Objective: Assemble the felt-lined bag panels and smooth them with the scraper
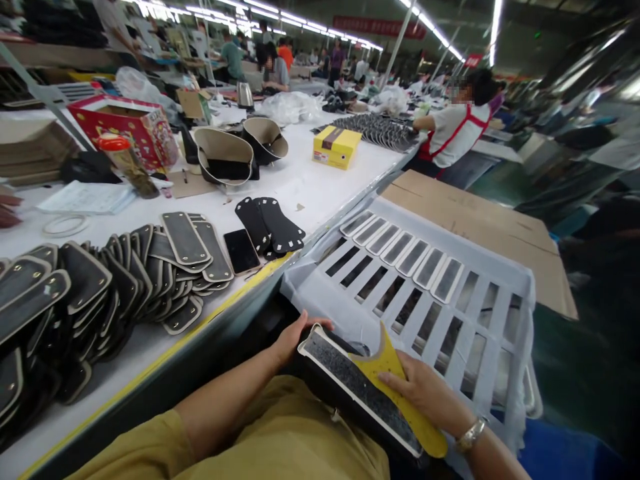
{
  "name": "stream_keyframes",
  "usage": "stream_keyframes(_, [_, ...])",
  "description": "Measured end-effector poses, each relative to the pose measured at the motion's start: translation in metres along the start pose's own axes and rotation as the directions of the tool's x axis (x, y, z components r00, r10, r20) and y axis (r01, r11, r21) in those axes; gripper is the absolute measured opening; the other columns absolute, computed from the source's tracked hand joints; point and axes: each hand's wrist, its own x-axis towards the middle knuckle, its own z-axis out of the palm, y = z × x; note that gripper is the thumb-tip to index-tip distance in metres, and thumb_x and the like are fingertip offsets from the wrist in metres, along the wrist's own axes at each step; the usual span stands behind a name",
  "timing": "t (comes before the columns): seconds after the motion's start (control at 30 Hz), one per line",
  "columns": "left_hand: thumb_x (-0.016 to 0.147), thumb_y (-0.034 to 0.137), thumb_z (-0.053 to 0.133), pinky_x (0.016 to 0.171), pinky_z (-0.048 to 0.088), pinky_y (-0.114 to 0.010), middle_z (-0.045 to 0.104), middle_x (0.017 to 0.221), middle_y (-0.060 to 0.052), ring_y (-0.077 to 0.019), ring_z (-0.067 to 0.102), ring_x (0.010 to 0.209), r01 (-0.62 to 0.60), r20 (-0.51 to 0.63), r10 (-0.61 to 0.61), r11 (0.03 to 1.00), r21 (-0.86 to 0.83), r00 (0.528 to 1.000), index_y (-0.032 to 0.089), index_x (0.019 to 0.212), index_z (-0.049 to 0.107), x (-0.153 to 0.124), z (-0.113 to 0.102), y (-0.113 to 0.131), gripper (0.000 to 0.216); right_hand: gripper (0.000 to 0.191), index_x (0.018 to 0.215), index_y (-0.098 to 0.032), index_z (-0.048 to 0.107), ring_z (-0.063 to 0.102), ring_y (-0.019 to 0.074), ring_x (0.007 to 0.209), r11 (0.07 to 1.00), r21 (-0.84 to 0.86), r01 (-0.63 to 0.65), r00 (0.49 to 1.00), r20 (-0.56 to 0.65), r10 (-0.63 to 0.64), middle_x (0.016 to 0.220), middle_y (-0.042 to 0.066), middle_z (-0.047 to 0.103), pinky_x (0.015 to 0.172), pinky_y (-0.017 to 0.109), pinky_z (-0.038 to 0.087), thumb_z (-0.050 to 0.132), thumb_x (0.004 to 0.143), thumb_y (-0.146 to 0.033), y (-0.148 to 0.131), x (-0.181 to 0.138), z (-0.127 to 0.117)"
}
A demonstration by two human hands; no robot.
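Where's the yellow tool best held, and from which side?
Likely by the long body of the yellow tool, from the right, where the right hand holds it: its concave, two-pointed end lies over the dark-topped piece, leaving the right edge freer.

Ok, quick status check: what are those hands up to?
Right hand grips yellow tool. Left hand at far end of black, pale-edged piece. Tool hides part of piece; slotted tray close beside right hand.

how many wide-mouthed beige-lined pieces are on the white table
2: a nearer beige-lined piece, and a farther beige-lined piece beside it, towards the yellow box; others could be hidden.
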Motion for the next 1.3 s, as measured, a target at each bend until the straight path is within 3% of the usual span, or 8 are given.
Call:
stream_keyframes(0.07, [0.084, 0.066, 0.025, 0.079, 0.044, -0.032, 0.066, 0.098, -0.012, -0.0217, 0.059, 0.086, 0.007, 0.010, -0.007, 0.999, -0.044, 1.000, 0.010, 0.100, 0.065, -0.001, 0.006, -0.007, 0.071, 0.039, 0.102, -0.019, 0.057, 0.060, 0.0219, 0.087, 0.987, -0.136, 0.089, 0.991, 0.113, -0.074, 0.097, 0.006, 0.066, 0.079, 0.032, 0.046, 0.049, 0.080, -0.050, -0.003, 0.012, -0.007])
stream_keyframes(0.23, [0.085, 0.066, 0.019, 0.078, 0.042, -0.032, 0.067, 0.084, -0.008, -0.0202, 0.058, 0.080, 0.015, -0.027, -0.013, 0.998, 0.063, 1.000, 0.012, 0.095, 0.067, -0.009, 0.007, -0.005, 0.073, 0.046, 0.121, -0.018, 0.047, 0.059, 0.0231, 0.094, 0.930, -0.341, 0.137, 0.964, 0.260, -0.047, 0.110, 0.008, 0.063, 0.085, 0.034, 0.042, 0.046, 0.082, -0.043, -0.013, 0.039, -0.020])
stream_keyframes(0.37, [0.085, 0.066, 0.015, 0.080, 0.041, -0.032, 0.066, 0.083, -0.006, -0.0197, 0.057, 0.079, 0.028, -0.072, -0.018, 0.990, 0.141, 0.997, 0.013, 0.092, 0.068, -0.014, 0.007, -0.001, 0.075, 0.038, 0.112, -0.017, 0.053, 0.061, 0.0215, 0.088, 0.826, -0.554, 0.102, 0.986, 0.168, -0.009, 0.100, 0.010, 0.066, 0.076, 0.031, 0.042, 0.028, 0.090, -0.035, -0.031, 0.063, -0.007])
stream_keyframes(0.53, [0.084, 0.067, 0.012, 0.086, 0.041, -0.034, 0.067, 0.085, -0.006, -0.0211, 0.058, 0.084, 0.060, -0.120, -0.053, 0.997, 0.057, 0.991, 0.013, 0.092, 0.067, -0.015, 0.013, 0.005, 0.077, 0.046, 0.080, -0.019, 0.058, 0.062, 0.0208, 0.069, 0.579, -0.810, 0.090, 0.988, -0.001, -0.155, 0.075, 0.007, 0.067, 0.062, 0.030, 0.037, 0.021, 0.093, -0.044, -0.051, 0.082, 0.025])
stream_keyframes(0.77, [0.082, 0.069, 0.014, 0.091, 0.039, -0.033, 0.069, 0.091, -0.005, -0.0226, 0.059, 0.093, 0.106, -0.194, -0.117, 0.992, -0.064, 0.974, 0.016, 0.098, 0.068, -0.014, 0.014, 0.004, 0.077, 0.049, 0.078, -0.019, 0.058, 0.063, 0.0192, 0.068, 0.484, -0.857, 0.176, 0.948, 0.015, -0.319, 0.073, 0.006, 0.067, 0.063, 0.031, 0.035, 0.018, 0.095, -0.041, -0.059, 0.104, 0.046])
stream_keyframes(1.03, [0.079, 0.073, 0.019, 0.082, 0.044, -0.032, 0.070, 0.083, -0.010, -0.0234, 0.063, 0.083, 0.143, -0.231, -0.212, 0.948, -0.284, 0.949, 0.010, 0.092, 0.070, -0.011, 0.017, 0.006, 0.082, 0.048, 0.077, -0.019, 0.059, 0.062, 0.0174, 0.065, 0.394, -0.850, 0.351, 0.896, 0.183, -0.405, 0.070, 0.005, 0.067, 0.063, 0.029, 0.033, 0.019, 0.095, -0.039, -0.068, 0.126, 0.040])
stream_keyframes(1.3, [0.081, 0.067, 0.033, 0.082, 0.044, -0.032, 0.069, 0.080, -0.012, -0.0232, 0.063, 0.078, 0.113, -0.329, -0.227, 0.937, -0.332, 0.916, 0.006, 0.083, 0.070, -0.013, 0.023, 0.008, 0.071, 0.047, 0.076, -0.019, 0.060, 0.061, 0.0173, 0.066, 0.356, -0.806, 0.473, 0.830, 0.272, -0.486, 0.071, 0.005, 0.067, 0.065, 0.029, 0.033, 0.022, 0.095, -0.039, -0.068, 0.139, 0.040])
